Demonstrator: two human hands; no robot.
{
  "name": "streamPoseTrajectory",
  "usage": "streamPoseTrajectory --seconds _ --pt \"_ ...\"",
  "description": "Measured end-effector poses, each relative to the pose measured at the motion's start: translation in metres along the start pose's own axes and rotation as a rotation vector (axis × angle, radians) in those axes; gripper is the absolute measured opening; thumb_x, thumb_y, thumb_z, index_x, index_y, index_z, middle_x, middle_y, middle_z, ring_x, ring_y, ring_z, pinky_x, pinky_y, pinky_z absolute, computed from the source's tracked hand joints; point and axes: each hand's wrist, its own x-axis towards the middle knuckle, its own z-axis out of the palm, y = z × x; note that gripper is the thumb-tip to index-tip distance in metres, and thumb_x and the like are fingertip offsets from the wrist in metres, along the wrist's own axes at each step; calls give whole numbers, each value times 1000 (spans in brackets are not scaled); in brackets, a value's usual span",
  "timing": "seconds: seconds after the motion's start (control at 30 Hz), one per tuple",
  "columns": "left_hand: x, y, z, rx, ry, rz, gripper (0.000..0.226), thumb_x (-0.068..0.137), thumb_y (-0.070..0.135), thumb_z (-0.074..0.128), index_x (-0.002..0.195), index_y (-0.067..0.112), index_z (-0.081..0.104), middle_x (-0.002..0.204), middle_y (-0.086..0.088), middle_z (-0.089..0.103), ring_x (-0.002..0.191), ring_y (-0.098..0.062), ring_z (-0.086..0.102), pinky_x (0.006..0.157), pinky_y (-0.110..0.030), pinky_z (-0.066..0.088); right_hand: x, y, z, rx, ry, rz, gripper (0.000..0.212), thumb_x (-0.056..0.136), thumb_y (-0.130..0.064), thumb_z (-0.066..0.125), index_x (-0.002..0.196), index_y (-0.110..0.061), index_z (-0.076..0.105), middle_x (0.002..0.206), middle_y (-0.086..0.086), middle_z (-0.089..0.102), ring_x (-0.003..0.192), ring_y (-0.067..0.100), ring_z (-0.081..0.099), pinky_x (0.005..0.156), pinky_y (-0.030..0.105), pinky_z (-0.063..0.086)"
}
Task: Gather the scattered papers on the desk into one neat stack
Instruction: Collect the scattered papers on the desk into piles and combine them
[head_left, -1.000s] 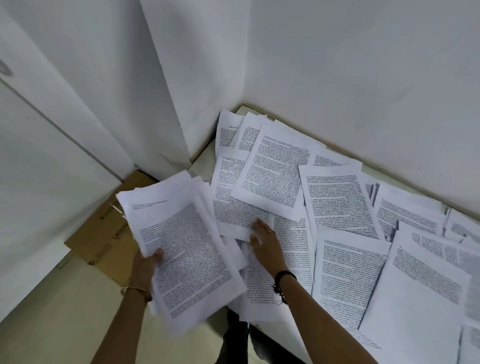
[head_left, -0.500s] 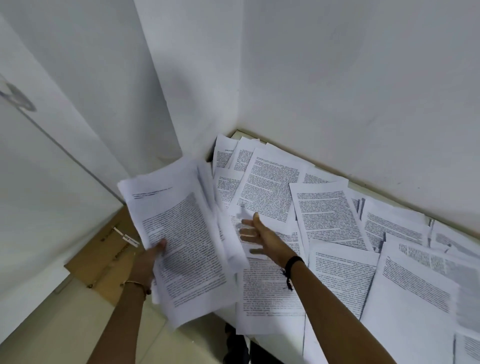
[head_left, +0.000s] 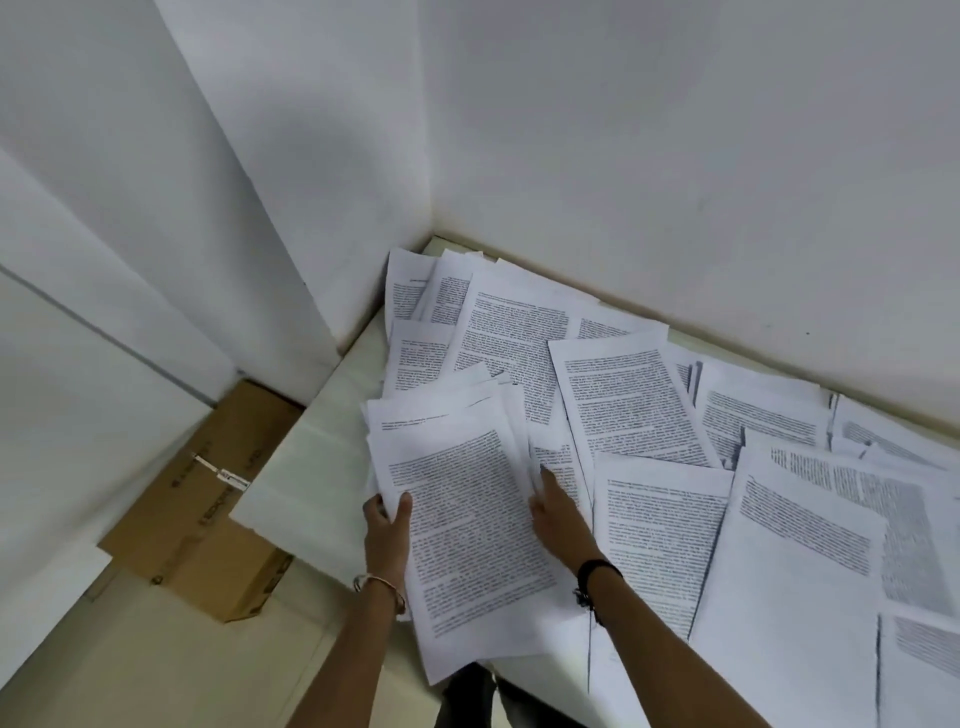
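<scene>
The gathered stack (head_left: 467, 530) sits at the near left part of the desk (head_left: 317, 457), its lower corner hanging past the near edge. Its sheets are fanned unevenly at the top. Whether it rests on the surface or is held just above it cannot be told. The left hand (head_left: 384, 535) grips the stack's left edge, thumb (head_left: 402, 506) on top and the other fingers hidden underneath. The right hand (head_left: 558, 519) lies at the stack's right edge with fingers stretched forward and holding nothing; the tips are blurred, so just which sheet they touch is unclear.

Loose sheets (head_left: 634, 410) overlap one another across the rest of the desk, from the far corner to the right border, where several are cut off. Their print is too smeared to read. Most of the desk surface is covered; only a bare strip shows at the left.

A thin bracelet (head_left: 379, 584) circles the left wrist, a dark band (head_left: 597, 569) the right. A cardboard box (head_left: 208, 509) stands on the floor (head_left: 156, 665) left of the desk, partly hidden behind its corner. White walls (head_left: 675, 156) close in the desk at the back and left.
</scene>
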Motion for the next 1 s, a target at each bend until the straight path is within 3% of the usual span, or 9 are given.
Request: streamPoseTrajectory --seconds 0.2,0.33,0.43,0.53,0.67,0.73,0.8,0.93,1.0 --pt "-10 2 17 314 157 81 48 94 25 50 135 1 41 140 -22 36 128 -36 36 109 -47 31 2 -8 9 -6 -23 -16 52 102 -21 40 149 -13 20 141 17 49 125 33 51 102 39 40" --pt "-10 7 18 414 115 90 59 92 36 52 141 6 37 150 -18 27 136 -37 26 109 -47 27 3 -15 5 30 -36 5 62 97 -18 51 149 -10 18 145 18 44 129 34 47 103 37 38" --pt "9 0 4 288 88 100 82 75 59 64 134 6 44 136 -19 48 125 -37 46 104 -50 40 2 -19 -1 57 -120 -72 60 96 -11 50 150 -12 22 148 8 41 136 27 40 104 25 30" --pt "9 13 -13 45 20 -8 67 75 37 74 130 5 51 128 -13 58 116 -34 56 103 -44 43 8 -22 -21 216 -130 -128 55 95 -12 53 146 -19 33 141 -3 46 131 21 44 105 25 33" --pt "10 24 -22 -314 -311 10 57 75 29 75 125 9 57 124 -20 61 111 -38 60 98 -57 45 5 -31 -52 483 -249 -132 38 94 -11 56 127 -28 47 118 -20 53 100 -1 56 80 7 46" --pt "7 29 -11 -408 -334 20 44 87 17 61 129 7 53 126 -20 60 114 -38 59 97 -57 45 5 -31 -62 558 -228 -105 27 93 -23 60 114 -40 59 112 -24 61 105 0 60 86 12 47" --pt "6 34 1 -478 -230 32 40 92 14 54 132 8 51 128 -16 59 116 -35 57 98 -55 45 9 -16 -72 713 -208 -34 27 90 -39 61 116 -37 65 115 -12 69 112 13 63 102 33 44" --pt "6 29 27 -580 -110 -12 45 90 16 58 133 5 49 135 -19 52 123 -35 51 107 -52 38 1 25 -73 1074 -232 80 26 87 -43 63 104 -23 63 51 -2 58 50 10 57 84 34 49" --pt "-5 22 46 -529 -179 -81 44 90 12 57 131 -1 49 131 -22 54 119 -37 54 100 -48 46 -5 34 -59 1097 -198 102 39 83 -41 67 119 -27 60 85 -7 72 78 6 68 82 28 52"
